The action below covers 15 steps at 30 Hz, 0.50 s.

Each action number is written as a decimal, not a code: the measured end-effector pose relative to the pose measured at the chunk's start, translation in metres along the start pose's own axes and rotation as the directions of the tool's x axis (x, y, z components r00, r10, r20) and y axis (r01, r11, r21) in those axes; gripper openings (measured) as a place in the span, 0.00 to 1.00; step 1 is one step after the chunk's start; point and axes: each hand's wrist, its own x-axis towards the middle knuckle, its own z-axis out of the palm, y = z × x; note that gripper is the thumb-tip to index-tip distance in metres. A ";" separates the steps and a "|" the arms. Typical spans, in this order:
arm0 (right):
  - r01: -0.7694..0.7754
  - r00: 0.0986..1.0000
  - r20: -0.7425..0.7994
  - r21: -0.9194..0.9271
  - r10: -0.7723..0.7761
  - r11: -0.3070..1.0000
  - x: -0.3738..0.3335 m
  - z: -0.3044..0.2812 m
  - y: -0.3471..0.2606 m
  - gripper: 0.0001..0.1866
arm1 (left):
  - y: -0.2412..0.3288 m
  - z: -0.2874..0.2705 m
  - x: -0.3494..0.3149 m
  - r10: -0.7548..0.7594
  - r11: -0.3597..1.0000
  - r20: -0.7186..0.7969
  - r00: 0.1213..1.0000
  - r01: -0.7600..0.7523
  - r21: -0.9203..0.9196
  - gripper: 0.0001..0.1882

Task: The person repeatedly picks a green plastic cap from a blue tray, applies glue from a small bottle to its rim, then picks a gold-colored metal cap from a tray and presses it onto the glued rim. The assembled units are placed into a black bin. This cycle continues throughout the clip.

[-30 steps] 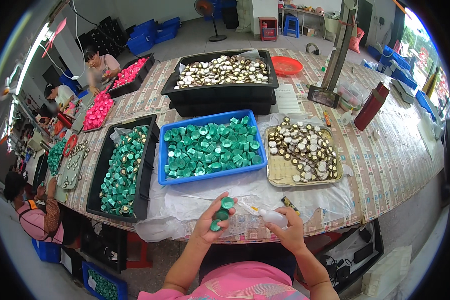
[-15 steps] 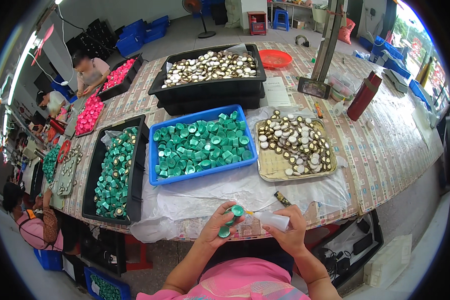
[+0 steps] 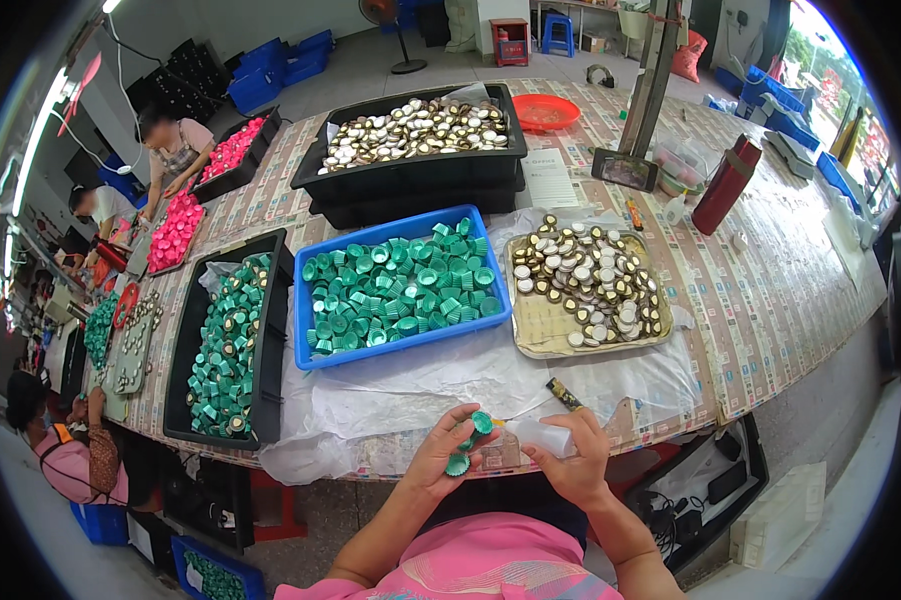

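Observation:
My left hand (image 3: pixel 442 455) is closed around a few green foil cups. One green cup (image 3: pixel 482 423) faces up at the fingertips, and another cup (image 3: pixel 457 465) shows lower, by the palm. My right hand (image 3: pixel 573 463) grips a white squeeze bottle (image 3: pixel 540 437), its thin tip pointing left at the upper cup. Whether the tip touches the cup, I cannot tell. Beyond my hands lies a blue tray (image 3: pixel 400 350) heaped with green foil cups. Right of it, a shallow metal tray (image 3: pixel 545 335) holds many round white-and-gold discs.
A black bin (image 3: pixel 282 330) of green cups, some with discs, stands left. Stacked black bins (image 3: pixel 420 175) of discs sit behind. A phone (image 3: pixel 625 171) leans at a metal post, near a red thermos (image 3: pixel 727 185). A dark patterned tube (image 3: pixel 563 393) lies nearby. Several people work at left.
My left hand and its cups have shifted slightly to the right, and the bottle in my right hand has moved a little left. The whole view has turned slightly.

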 end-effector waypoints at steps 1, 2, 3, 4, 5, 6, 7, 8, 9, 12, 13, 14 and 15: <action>-0.004 1.000 0.002 -0.002 0.004 1.000 0.000 0.000 -0.001 0.19 | 0.000 0.000 0.000 -0.005 1.000 0.008 1.000 0.005 -0.003 0.22; -0.010 1.000 0.004 -0.005 0.010 1.000 0.000 0.000 -0.001 0.19 | 0.000 -0.001 -0.001 -0.011 1.000 0.017 1.000 0.011 -0.006 0.22; -0.017 1.000 0.006 -0.008 0.017 1.000 0.001 0.001 -0.002 0.19 | -0.001 -0.001 -0.001 -0.017 1.000 0.024 1.000 0.017 -0.010 0.22; -0.024 1.000 0.007 -0.011 0.024 1.000 0.001 0.001 -0.003 0.19 | -0.001 -0.002 0.000 -0.019 1.000 0.029 0.999 0.019 -0.014 0.22; -0.028 1.000 0.011 -0.011 0.028 1.000 0.001 0.001 -0.003 0.19 | -0.002 -0.003 0.000 -0.021 1.000 0.034 0.999 0.022 -0.019 0.21; -0.031 0.999 0.014 -0.011 0.031 0.999 0.002 0.001 -0.002 0.18 | -0.003 -0.005 0.000 -0.022 0.999 0.040 0.999 0.023 -0.023 0.21; -0.034 0.999 0.017 -0.010 0.034 0.999 0.001 0.001 -0.002 0.18 | -0.003 -0.007 0.000 -0.023 0.999 0.043 0.999 0.024 -0.031 0.21; -0.034 0.999 0.018 -0.005 0.034 0.999 0.000 0.002 -0.002 0.19 | -0.004 -0.009 0.001 -0.024 0.999 0.047 0.999 0.025 -0.038 0.21; -0.034 0.999 0.019 0.000 0.034 0.999 -0.001 0.002 -0.002 0.19 | -0.004 -0.010 0.001 -0.024 0.999 0.051 0.998 0.026 -0.046 0.21; -0.036 0.999 0.031 -0.009 0.037 0.999 -0.003 0.001 -0.001 0.19 | -0.006 -0.006 -0.002 0.047 0.999 0.041 0.998 -0.046 -0.019 0.20; -0.038 0.999 0.036 -0.016 0.038 0.999 -0.004 0.001 -0.002 0.19 | -0.006 -0.005 -0.003 0.061 0.998 0.030 0.998 -0.061 -0.001 0.20; -0.039 0.998 0.041 -0.017 0.040 0.999 -0.005 0.000 -0.002 0.19 | -0.007 -0.003 -0.003 0.075 0.997 0.020 0.997 -0.076 0.017 0.20; -0.040 0.998 0.046 -0.017 0.041 0.999 -0.006 -0.001 -0.003 0.19 | -0.007 -0.002 -0.004 0.090 0.995 0.010 0.996 -0.090 0.035 0.21</action>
